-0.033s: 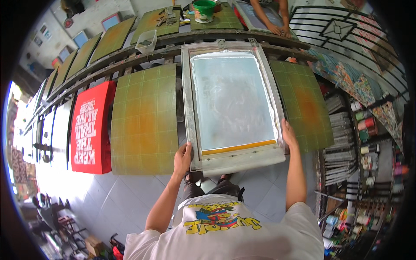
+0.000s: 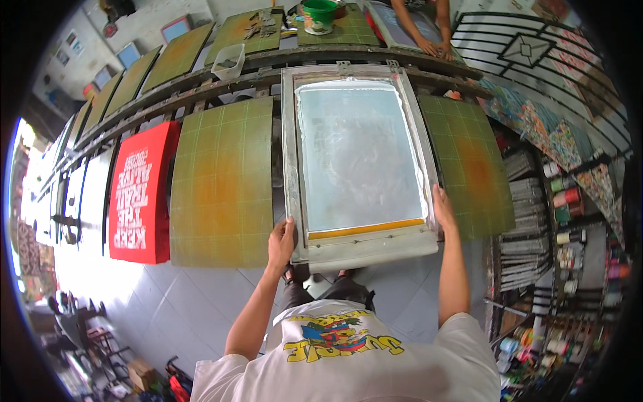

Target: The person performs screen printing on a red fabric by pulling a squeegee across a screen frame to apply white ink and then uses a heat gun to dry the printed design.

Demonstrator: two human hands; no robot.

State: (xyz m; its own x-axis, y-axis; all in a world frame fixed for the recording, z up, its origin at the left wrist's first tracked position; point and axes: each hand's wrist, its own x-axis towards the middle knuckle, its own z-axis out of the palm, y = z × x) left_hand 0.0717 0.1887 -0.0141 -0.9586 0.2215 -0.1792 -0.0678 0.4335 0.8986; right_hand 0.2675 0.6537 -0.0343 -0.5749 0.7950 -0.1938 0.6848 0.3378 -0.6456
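A screen printing frame (image 2: 429,161) lies in front of me, joined to the rail by hinges at its far end. Its pale blue mesh (image 2: 355,154) has cloudy white smears and thick white ink along the borders. An amber strip (image 2: 367,228) runs across the near end, beside a grey bar with small bolts. My left hand (image 2: 281,242) is closed on the frame's left side by the near corner. On the opposite side, a little farther up, my right hand (image 2: 443,209) grips the edge, its fingers partly hidden. What lies beneath the screen is hidden.
Green gridded boards (image 2: 223,181) flank the screen, with a red printed shirt (image 2: 139,194) on a board farther left. Across the rail (image 2: 261,65) are a clear tub (image 2: 228,61), a green bucket (image 2: 318,17) and another person's hands (image 2: 435,48). Shelves (image 2: 529,234) stand at right.
Both hands keep their hold and the screen stays in place. The whole view has shifted very slightly.
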